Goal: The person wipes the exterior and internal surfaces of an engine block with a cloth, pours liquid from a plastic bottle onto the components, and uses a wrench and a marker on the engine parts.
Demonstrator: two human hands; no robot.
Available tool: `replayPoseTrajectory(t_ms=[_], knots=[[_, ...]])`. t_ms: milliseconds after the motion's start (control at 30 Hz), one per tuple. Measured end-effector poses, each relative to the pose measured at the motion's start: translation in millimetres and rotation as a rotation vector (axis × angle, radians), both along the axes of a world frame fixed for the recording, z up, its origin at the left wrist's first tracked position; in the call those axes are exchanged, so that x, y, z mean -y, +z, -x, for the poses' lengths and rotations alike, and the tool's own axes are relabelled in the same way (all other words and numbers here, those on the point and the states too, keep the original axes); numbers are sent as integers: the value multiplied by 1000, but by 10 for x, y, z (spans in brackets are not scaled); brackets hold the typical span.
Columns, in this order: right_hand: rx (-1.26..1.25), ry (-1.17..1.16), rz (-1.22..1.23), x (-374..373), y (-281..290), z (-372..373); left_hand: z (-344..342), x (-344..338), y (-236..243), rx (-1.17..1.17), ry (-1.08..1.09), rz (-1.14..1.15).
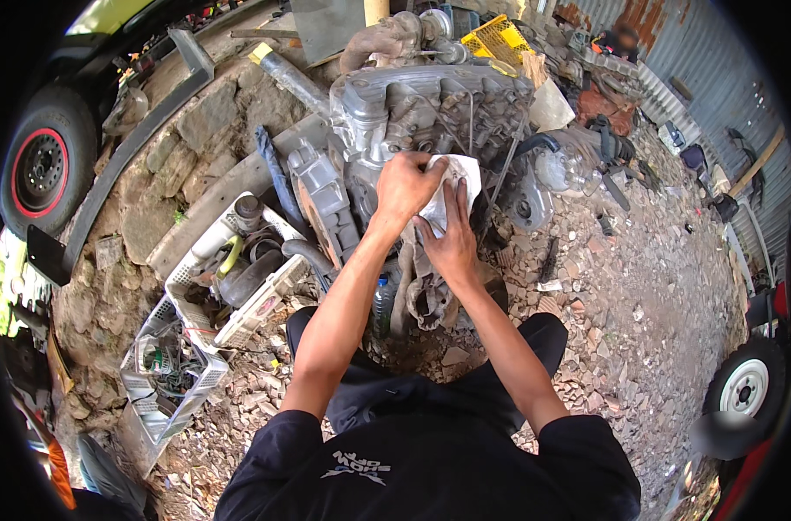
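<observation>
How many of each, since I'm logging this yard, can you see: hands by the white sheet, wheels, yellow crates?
Hands: 2 (left hand, right hand)
Wheels: 2 (red-rimmed wheel, white-rimmed wheel)
Yellow crates: 1 (yellow crate)
Total: 5

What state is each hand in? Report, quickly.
Left hand: curled at the white sheet's edge; whether it grips cannot be told.
Right hand: open, laid over the same sheet.
</observation>
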State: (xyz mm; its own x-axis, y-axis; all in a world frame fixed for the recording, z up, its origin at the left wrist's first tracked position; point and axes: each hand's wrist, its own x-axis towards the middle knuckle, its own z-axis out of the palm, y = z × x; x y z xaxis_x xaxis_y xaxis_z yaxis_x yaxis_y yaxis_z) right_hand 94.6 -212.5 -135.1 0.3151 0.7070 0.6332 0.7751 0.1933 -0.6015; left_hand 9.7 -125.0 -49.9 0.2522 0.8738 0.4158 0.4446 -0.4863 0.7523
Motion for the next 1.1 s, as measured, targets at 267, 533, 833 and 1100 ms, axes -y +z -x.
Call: replayPoseTrajectory(t_ms=[267, 533, 833, 1100], knots=[[-29, -61, 128, -839, 127, -31, 137, 9, 252, -222, 85, -178], [205, -152, 225, -1301, 395, -247, 369, -408, 544, 152, 219, -765], [385, -307, 330, -1490, 418, -315, 287, -1073, 560, 124, 247, -885], [37, -100, 353, -1459, 504, -302, 259, -1331, 206, 248, 119, -834]])
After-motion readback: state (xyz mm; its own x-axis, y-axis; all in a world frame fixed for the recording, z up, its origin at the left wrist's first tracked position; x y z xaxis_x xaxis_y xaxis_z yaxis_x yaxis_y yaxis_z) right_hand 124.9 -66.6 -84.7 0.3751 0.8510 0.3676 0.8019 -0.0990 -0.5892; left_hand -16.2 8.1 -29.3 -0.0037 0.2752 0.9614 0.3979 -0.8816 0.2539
